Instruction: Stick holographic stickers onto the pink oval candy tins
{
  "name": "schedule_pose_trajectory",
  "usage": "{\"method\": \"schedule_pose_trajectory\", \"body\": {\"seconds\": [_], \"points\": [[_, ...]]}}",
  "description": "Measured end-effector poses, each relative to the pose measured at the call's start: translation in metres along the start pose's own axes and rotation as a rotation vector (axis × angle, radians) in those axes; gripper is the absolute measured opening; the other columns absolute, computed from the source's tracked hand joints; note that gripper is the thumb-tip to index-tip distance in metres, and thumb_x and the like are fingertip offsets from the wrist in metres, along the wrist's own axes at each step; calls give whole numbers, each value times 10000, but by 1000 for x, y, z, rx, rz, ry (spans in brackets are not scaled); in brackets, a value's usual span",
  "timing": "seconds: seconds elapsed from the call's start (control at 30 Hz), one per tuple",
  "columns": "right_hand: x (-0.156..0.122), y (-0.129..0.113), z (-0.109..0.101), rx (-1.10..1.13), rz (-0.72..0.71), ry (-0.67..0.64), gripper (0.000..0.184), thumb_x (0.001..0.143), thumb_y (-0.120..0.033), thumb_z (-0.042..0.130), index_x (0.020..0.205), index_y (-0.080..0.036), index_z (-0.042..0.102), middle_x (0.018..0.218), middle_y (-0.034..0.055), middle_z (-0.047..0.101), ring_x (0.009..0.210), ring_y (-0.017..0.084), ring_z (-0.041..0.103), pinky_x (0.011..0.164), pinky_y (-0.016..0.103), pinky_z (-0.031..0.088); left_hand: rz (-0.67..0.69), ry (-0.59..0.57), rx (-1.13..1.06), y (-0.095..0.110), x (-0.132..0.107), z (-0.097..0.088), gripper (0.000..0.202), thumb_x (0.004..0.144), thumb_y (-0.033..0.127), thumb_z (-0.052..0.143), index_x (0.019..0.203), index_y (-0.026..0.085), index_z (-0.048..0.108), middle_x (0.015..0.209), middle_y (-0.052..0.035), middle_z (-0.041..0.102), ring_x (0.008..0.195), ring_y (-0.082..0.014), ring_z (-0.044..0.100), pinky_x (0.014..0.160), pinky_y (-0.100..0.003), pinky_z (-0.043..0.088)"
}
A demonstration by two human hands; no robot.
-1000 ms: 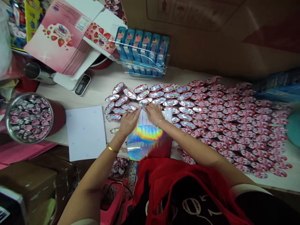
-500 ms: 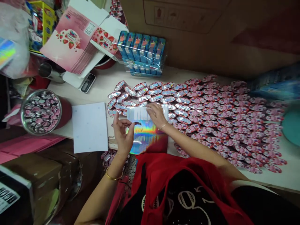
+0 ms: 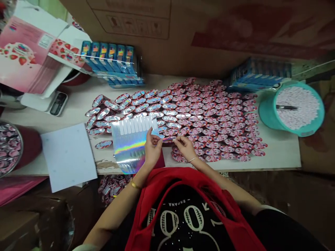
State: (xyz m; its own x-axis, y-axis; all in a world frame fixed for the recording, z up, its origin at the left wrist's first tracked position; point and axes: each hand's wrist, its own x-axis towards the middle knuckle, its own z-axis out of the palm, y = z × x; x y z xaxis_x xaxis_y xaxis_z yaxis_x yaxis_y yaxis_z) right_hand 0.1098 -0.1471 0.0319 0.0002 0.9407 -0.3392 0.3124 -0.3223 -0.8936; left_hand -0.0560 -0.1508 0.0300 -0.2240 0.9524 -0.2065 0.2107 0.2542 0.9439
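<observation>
So the left hand (image 3: 153,150) has thumb and fingertips pinched on one end of a shiny strip (image 3: 168,139), and the right hand (image 3: 186,148) is pinching the other end, fingers curled. The strip sits in the gap between them, up over the table (image 3: 282,155) near its front edge, so elbow room is tight with the red apron (image 3: 180,173) right at that edge.

The left hand is over the right side of a silvery sticker sheet (image 3: 128,148), whose bottom reaches about the table's front edge. Small packs (image 3: 209,115) crowd its top and right, and the right hand is above the near ones. Left of the sheet, a paper stack (image 3: 69,157) hangs over the front edge.

Best room I can see is the tabletop right of the packs, in front of the teal bucket (image 3: 267,115). At the back, a big cardboard box (image 3: 188,62) walls things off.
</observation>
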Motion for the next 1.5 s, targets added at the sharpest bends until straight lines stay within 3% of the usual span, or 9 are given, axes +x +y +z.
{"method": "schedule_pose_trajectory", "body": {"seconds": [0.27, 0.53, 0.73, 0.87, 1.0, 1.1, 1.23, 1.33, 1.5], "points": [[52, 12, -15, -535, -16, 29, 238, 858, -352, 585, 695, -185, 631, 719, 20, 635, 751, 174, 555, 738, 302, 333, 95, 25, 440, -22, 27, 34, 673, 820, 201, 564, 1455, 179, 342, 831, -8, 640, 825, -193, 610, 883, -403, 369], [57, 17, -12, -796, -137, -3, 216, 915, -275, 498, 782, -185, 642, 881, 111, 682, 942, 251, 549, 847, 376, 310, 118, -11, 585, -30, 31, 45, 667, 842, 195, 520, 1478, 158, 323, 874, -55, 674, 926, -253, 591, 862, -412, 326], [60, 17, -13, -826, -76, 11, 266, 891, -264, 501, 1114, -131, 561, 972, 143, 661, 977, 289, 544, 885, 403, 311, 134, -30, 692, -34, 35, 47, 632, 854, 240, 521, 1453, 130, 353, 987, -113, 645, 998, -295, 554, 870, -433, 345], [58, 17, -17, -697, -137, 19, 361, 894, -248, 479, 1234, -136, 529, 1092, 153, 644, 1049, 285, 531, 920, 411, 330, 201, 30, 640, -26, 34, 30, 434, 871, 284, 531, 1284, 155, 491, 1103, -142, 585, 1097, -296, 519, 908, -433, 380], [44, 13, -13, -316, -132, 112, 462, 862, -480, 563, 1206, -171, 567, 1096, 126, 628, 1003, 244, 539, 871, 367, 410, 261, 59, 403, -4, 21, 11, 180, 867, 350, 587, 969, 207, 546, 1022, -81, 565, 1034, -228, 537, 908, -378, 426], [32, 14, -5, 73, 44, -4, 446, 778, -603, 605, 940, -187, 630, 836, 39, 620, 752, 171, 531, 702, 297, 438, 142, 57, 205, 3, 6, 7, 162, 866, 358, 596, 860, 207, 538, 913, -33, 552, 900, -171, 548, 832, -309, 450], [22, 21, 2, 288, 158, -89, 400, 744, -578, 624, 634, -214, 500, 575, -49, 445, 555, 111, 384, 569, 257, 344, -75, 85, 105, -11, -6, 12, 178, 841, 347, 609, 775, 192, 553, 815, 2, 541, 795, -137, 527, 793, -273, 438], [18, 25, -1, 145, 99, -49, 350, 798, -478, 583, 600, -219, 457, 558, -45, 433, 558, 119, 383, 584, 264, 324, -93, 104, 239, -23, -8, 15, 145, 812, 296, 633, 728, 191, 577, 827, -3, 557, 845, -155, 538, 844, -302, 418], [16, 28, -8, -487, -157, 35, 231, 884, -309, 511, 684, -203, 558, 754, 31, 612, 815, 190, 514, 769, 327, 322, -30, 72, 551, -28, -7, 22, 89, 822, 254, 638, 751, 204, 615, 953, -40, 609, 980, -221, 542, 913, -396, 352]]}}
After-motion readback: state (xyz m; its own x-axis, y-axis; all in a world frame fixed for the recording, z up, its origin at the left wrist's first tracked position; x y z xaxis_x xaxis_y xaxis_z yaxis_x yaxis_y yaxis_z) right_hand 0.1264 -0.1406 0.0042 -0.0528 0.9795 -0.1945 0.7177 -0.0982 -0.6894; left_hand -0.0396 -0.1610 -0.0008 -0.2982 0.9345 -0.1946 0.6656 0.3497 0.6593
